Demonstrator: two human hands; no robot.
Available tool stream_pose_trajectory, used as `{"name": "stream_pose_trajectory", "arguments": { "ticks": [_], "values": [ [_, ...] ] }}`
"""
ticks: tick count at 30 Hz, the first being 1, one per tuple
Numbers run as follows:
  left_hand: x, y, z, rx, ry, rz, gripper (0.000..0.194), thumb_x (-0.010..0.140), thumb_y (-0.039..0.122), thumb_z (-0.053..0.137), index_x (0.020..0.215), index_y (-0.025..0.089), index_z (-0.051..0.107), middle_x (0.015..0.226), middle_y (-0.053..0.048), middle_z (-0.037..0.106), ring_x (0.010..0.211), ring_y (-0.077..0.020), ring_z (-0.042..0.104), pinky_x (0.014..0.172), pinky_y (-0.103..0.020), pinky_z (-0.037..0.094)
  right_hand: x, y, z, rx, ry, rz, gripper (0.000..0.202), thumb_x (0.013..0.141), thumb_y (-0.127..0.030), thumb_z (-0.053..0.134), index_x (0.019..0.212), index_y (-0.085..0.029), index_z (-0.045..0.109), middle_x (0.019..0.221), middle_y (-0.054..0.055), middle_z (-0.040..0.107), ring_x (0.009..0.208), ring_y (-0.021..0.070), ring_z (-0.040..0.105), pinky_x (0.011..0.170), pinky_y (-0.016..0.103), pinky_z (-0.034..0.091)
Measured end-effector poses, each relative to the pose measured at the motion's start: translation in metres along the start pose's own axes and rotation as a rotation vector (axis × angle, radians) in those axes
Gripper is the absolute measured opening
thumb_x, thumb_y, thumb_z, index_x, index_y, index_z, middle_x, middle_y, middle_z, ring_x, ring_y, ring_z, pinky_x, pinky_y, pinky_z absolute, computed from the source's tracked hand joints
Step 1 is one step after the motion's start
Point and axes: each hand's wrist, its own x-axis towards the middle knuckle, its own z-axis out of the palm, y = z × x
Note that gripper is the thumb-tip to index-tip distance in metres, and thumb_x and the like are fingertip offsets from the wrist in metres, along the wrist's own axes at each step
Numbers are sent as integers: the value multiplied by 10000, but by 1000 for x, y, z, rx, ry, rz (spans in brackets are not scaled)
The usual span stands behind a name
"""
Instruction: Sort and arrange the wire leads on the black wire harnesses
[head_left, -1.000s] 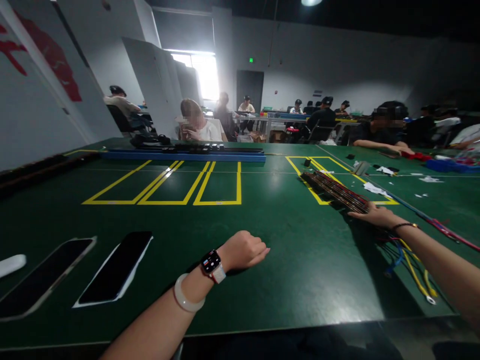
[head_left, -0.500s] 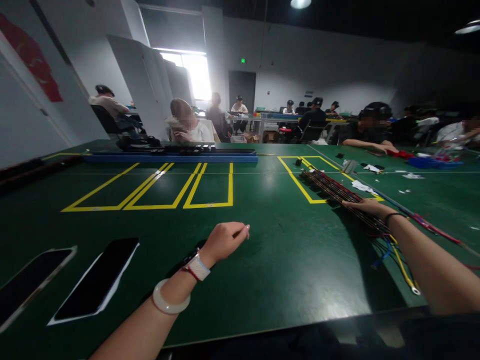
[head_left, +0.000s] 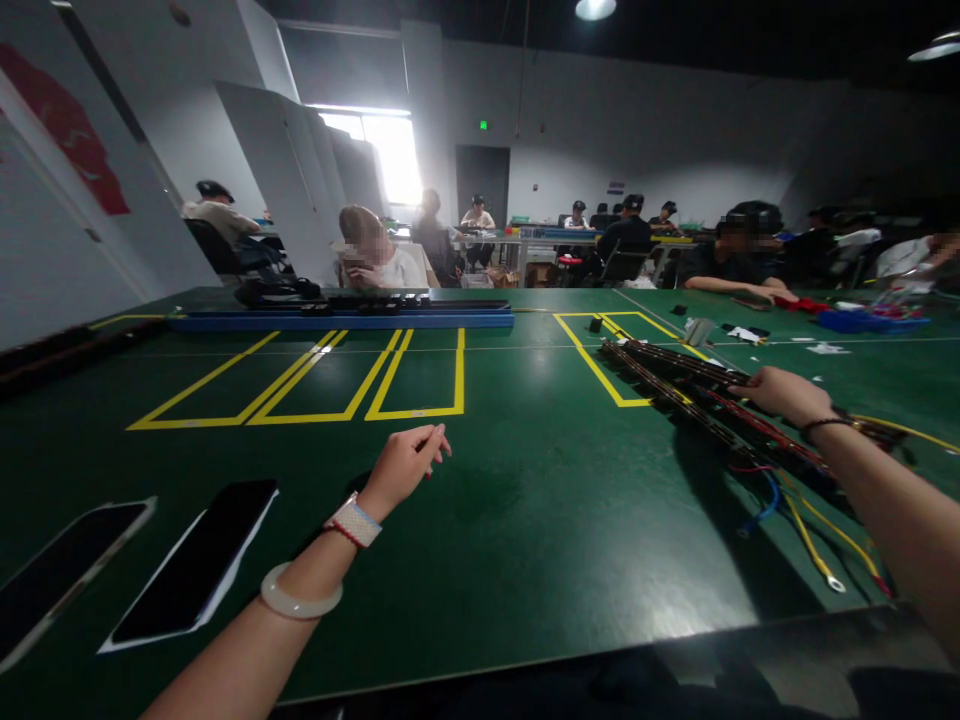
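Long dark wire harnesses (head_left: 705,403) lie in a bundle at the right of the green table (head_left: 525,560), partly over a yellow-taped frame. My right hand (head_left: 787,394) is closed on the upper strips of this bundle, which are spread apart from the lower ones. Blue and yellow cables with ring ends (head_left: 834,583) trail from the bundle's near end. Over the middle-left of the table is my left hand (head_left: 411,462), its fingers curled together near the yellow tape; whether anything small is between them is hidden.
Two phones (head_left: 196,560) lie at the near left. A blue tray (head_left: 337,320) with black parts spans the back. Scraps of paper and a blue container (head_left: 870,320) are at the far right. Two people sit across the table.
My right hand has moved right, and the strips under it have been lifted and spread away from the lower ones. My left hand has drawn back to the left.
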Motion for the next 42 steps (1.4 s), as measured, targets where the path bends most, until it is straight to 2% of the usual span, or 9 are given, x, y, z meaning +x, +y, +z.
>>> {"name": "stream_pose_trajectory", "arguments": {
  "ticks": [2,5,12,19,24,31,36,39,42],
  "values": [
    [-1,-9,-3,-31,35,-34,442,878,497,400,739,143,626,619,4,563,470,-93,518,466,-211,401,-8,-5,-22,-30,-56,69,349,819,-481,585,719,-160,681,799,168,647,639,207,553,560,336,300],
    [-4,-20,-8,-77,74,-81,443,867,506,409,736,140,620,606,9,551,465,-92,502,462,-213,400,-20,-19,-54,-124,66,38,376,829,-512,573,865,-149,665,930,186,639,756,223,562,577,326,288],
    [-9,-29,-10,-18,48,-73,451,892,502,373,752,150,618,616,15,538,492,-99,509,476,-212,395,-47,-92,-99,23,298,-280,380,855,-521,533,922,-152,594,991,147,610,797,205,532,622,303,309],
    [-12,-29,-8,129,107,59,382,919,411,366,757,175,619,748,-31,616,721,-154,590,652,-260,448,-97,-232,-63,516,-54,-760,298,795,-483,606,801,-186,601,828,37,619,721,165,546,621,254,367],
    [-10,-32,-10,191,227,184,272,921,313,393,848,183,621,887,-51,590,893,-171,567,811,-295,441,-140,-329,-29,607,-289,-922,272,765,-427,668,865,-176,639,866,42,640,723,152,562,596,231,373],
    [-6,-42,-8,289,298,141,180,889,269,457,936,198,616,978,-59,549,971,-191,533,882,-344,436,-175,-416,-4,641,-397,-1112,249,768,-396,689,789,-148,681,761,49,653,689,146,573,575,215,366],
    [-3,-54,-5,339,300,101,183,876,264,471,973,211,615,1036,-61,575,1027,-213,516,934,-394,414,-179,-424,-13,677,-318,-1204,256,811,-375,647,871,-127,661,889,103,665,824,197,610,720,280,457],
    [-2,-60,-2,338,307,90,214,877,275,468,1026,218,610,1088,-65,589,1064,-222,511,966,-418,398,-177,-394,-58,982,-106,-1228,439,813,-406,642,1162,-157,544,1206,128,566,1116,228,532,953,372,431],
    [-1,-64,1,348,304,114,223,886,289,457,1028,229,618,1087,-52,611,1071,-218,522,982,-426,382,-184,-339,-122,1310,188,-1313,644,793,-404,669,1347,-269,369,1401,56,396,1320,241,350,1100,423,317]
  ]
}}
